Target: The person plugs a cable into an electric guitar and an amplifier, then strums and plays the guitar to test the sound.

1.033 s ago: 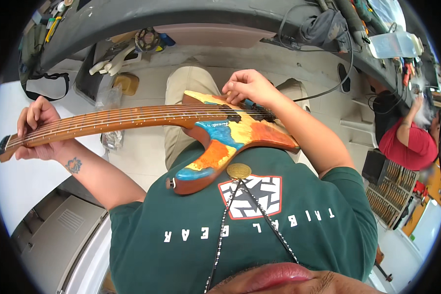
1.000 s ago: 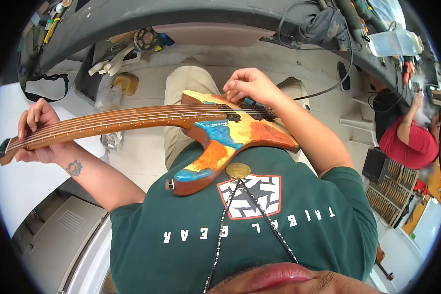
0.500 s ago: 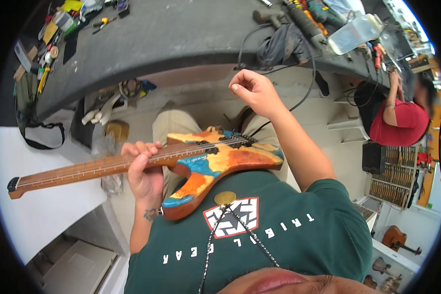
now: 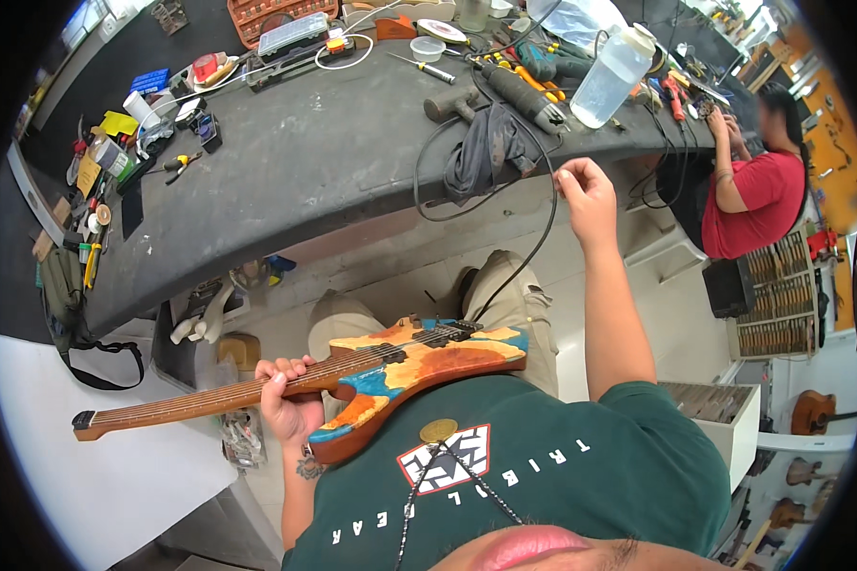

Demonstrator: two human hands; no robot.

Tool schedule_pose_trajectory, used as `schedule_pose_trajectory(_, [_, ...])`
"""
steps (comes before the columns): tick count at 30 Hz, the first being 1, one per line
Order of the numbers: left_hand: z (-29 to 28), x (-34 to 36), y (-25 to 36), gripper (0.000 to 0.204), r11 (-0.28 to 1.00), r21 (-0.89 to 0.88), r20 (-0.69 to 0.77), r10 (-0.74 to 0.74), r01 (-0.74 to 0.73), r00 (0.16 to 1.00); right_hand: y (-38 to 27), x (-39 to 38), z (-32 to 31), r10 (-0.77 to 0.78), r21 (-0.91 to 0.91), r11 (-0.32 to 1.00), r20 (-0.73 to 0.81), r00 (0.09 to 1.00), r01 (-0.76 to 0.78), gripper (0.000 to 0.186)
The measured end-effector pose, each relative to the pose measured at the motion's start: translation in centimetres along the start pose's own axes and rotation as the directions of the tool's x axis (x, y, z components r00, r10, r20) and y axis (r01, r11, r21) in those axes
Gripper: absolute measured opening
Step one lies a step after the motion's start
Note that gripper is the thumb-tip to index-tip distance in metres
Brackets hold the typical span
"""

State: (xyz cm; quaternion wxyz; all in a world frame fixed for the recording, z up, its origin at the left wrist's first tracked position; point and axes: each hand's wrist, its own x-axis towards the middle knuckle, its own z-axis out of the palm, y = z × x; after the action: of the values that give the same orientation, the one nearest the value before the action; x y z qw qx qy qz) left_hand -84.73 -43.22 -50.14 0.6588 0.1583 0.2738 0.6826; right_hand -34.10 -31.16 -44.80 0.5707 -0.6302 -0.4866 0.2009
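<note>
A headless electric guitar [image 4: 419, 366] with an orange, blue and yellow body lies across my lap, its wooden neck [image 4: 190, 402] pointing left. My left hand [image 4: 286, 395] is wrapped around the neck close to the body. My right hand [image 4: 586, 190] is raised near the edge of the grey workbench [image 4: 286, 181], fingers pinched on a black cable [image 4: 533, 257] that runs down to the guitar body.
The workbench carries a dark cloth [image 4: 486, 152], a hammer [image 4: 448, 107], a clear plastic bottle [image 4: 614, 76], screwdrivers and several small tools. A person in a red shirt [image 4: 752, 195] works at the right. A white cabinet [image 4: 105, 476] stands at my left.
My left hand slid along the neck from the far end to next to the body. My right hand left the strings and rose toward the bench. The view tilted up to the workbench.
</note>
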Motion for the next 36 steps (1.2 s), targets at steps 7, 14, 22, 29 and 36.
schedule_pose_trajectory(7, [-0.7,0.2,-0.1,0.016,1.000,0.016,-0.005,0.018,-0.018,1.000,0.4,-0.5,-2.4,-0.021,-0.170,0.985,-0.043,0.999,0.013,0.015])
schedule_pose_trajectory(14, [-0.4,0.1,-0.1,0.018,0.999,0.025,-0.011,0.041,-0.040,0.999,0.5,5.0,-5.1,-0.015,0.038,0.999,-0.141,0.990,0.020,0.015])
schedule_pose_trajectory(22, [-0.4,0.0,-0.2,0.018,0.997,0.015,-0.060,0.072,-0.071,0.996,4.1,2.5,-0.2,-0.067,-0.119,0.991,-0.120,0.990,0.053,0.015])
schedule_pose_trajectory(29, [0.8,0.2,-0.3,0.016,0.998,0.008,-0.091,0.062,-0.061,0.994,1.0,1.3,2.5,-0.112,-0.162,0.982,-0.072,0.991,0.099,0.014])
schedule_pose_trajectory(36, [1.2,0.9,0.2,0.017,0.997,0.004,-0.144,0.075,-0.075,0.987,-6.5,10.7,2.0,-0.459,-0.268,0.842,0.099,0.883,0.468,0.022])
